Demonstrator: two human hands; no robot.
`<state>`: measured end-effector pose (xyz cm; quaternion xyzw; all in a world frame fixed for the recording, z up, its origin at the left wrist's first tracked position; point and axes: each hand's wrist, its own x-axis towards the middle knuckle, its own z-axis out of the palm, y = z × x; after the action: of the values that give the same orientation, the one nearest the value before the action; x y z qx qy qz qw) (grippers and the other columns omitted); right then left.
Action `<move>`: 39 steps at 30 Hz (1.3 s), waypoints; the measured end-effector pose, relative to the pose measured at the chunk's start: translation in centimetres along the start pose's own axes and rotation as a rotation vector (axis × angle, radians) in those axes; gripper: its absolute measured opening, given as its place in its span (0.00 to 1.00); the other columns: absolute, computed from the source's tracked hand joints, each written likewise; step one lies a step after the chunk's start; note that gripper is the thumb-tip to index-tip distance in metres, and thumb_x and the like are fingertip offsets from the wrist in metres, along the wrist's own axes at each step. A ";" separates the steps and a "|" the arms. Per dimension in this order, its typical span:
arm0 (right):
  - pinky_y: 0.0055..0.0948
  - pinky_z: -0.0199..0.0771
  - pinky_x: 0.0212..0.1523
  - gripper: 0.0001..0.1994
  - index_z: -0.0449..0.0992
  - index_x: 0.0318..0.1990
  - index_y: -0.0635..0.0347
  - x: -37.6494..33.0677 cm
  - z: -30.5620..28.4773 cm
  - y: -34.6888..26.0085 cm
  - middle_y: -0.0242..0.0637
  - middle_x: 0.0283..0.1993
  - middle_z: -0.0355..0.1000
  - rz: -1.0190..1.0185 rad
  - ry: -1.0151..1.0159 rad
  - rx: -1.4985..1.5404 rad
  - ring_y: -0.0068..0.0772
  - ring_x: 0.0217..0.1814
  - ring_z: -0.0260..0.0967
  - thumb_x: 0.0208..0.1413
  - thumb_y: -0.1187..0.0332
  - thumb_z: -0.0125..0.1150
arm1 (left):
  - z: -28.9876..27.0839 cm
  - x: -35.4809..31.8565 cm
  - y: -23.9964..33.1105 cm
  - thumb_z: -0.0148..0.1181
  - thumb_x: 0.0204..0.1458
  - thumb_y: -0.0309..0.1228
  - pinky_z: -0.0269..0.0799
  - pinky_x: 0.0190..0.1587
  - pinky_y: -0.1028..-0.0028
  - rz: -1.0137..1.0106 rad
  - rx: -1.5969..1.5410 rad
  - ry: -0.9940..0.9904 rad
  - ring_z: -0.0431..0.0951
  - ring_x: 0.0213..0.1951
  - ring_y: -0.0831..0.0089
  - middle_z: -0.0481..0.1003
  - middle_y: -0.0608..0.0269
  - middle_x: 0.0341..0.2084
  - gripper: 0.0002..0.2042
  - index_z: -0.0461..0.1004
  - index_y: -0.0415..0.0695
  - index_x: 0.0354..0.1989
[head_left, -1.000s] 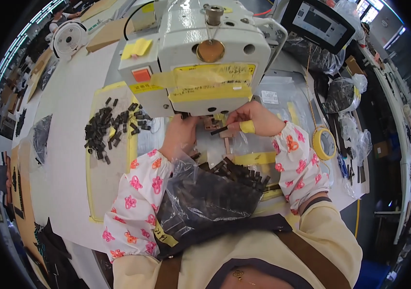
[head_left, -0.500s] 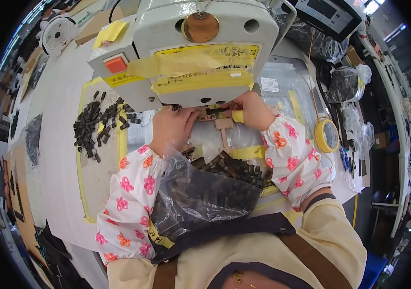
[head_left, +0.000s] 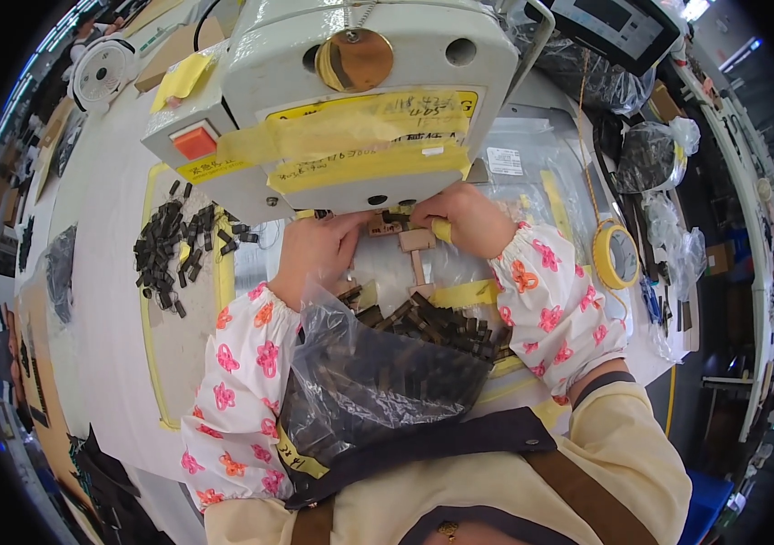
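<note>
Both hands pinch a small dark strap piece (head_left: 396, 218) under the sewing machine head (head_left: 350, 100).
L hand (head_left: 314, 254) & R hand (head_left: 464, 218) each grip it w/ fingertips, at the needle area. Clear bag of same dark pieces (head_left: 378, 363) in lap; more pieces (head_left: 173, 250) on white table (head_left: 105, 300), yellow tape roll (head_left: 616, 256) at right.

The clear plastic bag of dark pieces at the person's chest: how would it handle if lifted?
The plastic bag looks thin and crinkled, so probably floppy and sagging. Its mouth gapes open with dark pieces spilling at the rim, so tilting would likely scatter them. It looks well filled, so perhaps fairly heavy.
</note>
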<state>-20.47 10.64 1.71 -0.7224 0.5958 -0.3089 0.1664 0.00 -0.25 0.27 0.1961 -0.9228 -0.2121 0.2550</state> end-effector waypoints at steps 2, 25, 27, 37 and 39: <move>0.36 0.68 0.35 0.05 0.74 0.27 0.62 -0.1 0.1 0.2 0.43 0.29 0.70 -0.009 0.001 0.011 0.47 0.34 0.68 0.38 0.77 0.57 | -0.1 0.0 0.0 0.52 0.47 0.25 0.70 0.25 0.71 0.006 0.002 -0.033 0.75 0.20 0.64 0.76 0.56 0.23 0.08 0.75 0.46 0.36; 0.35 0.70 0.35 0.07 0.75 0.28 0.65 0.1 0.1 -0.3 0.43 0.32 0.72 0.073 0.066 0.052 0.45 0.33 0.69 0.37 0.78 0.57 | -0.1 0.0 0.3 0.52 0.47 0.24 0.71 0.26 0.69 0.020 0.001 0.035 0.75 0.23 0.59 0.75 0.55 0.23 0.07 0.75 0.44 0.33; 0.35 0.70 0.35 0.07 0.75 0.28 0.65 0.0 0.3 -0.4 0.43 0.32 0.72 0.065 0.090 0.040 0.45 0.34 0.69 0.37 0.77 0.57 | -0.1 0.1 0.3 0.52 0.46 0.23 0.71 0.26 0.69 0.036 -0.007 0.038 0.75 0.23 0.60 0.75 0.55 0.23 0.08 0.75 0.45 0.33; 0.36 0.69 0.34 0.08 0.74 0.31 0.63 0.3 2.2 -0.6 0.43 0.31 0.71 0.038 0.217 0.054 0.47 0.34 0.68 0.39 0.78 0.57 | 0.0 0.7 1.2 0.54 0.38 0.24 0.68 0.22 0.66 0.195 0.164 -0.004 0.72 0.20 0.62 0.70 0.64 0.16 0.16 0.75 0.56 0.37; 0.37 0.69 0.34 0.09 0.74 0.31 0.63 0.3 2.5 -1.3 0.43 0.31 0.71 0.074 0.209 0.039 0.47 0.34 0.68 0.38 0.78 0.57 | 0.2 0.7 1.0 0.54 0.39 0.23 0.69 0.23 0.66 0.225 0.151 0.041 0.73 0.21 0.62 0.71 0.63 0.17 0.14 0.75 0.55 0.36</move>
<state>-17.85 10.30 0.70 -0.6604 0.6302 -0.3876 0.1286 -0.95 0.31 0.92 0.1146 -0.9468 -0.1079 0.2806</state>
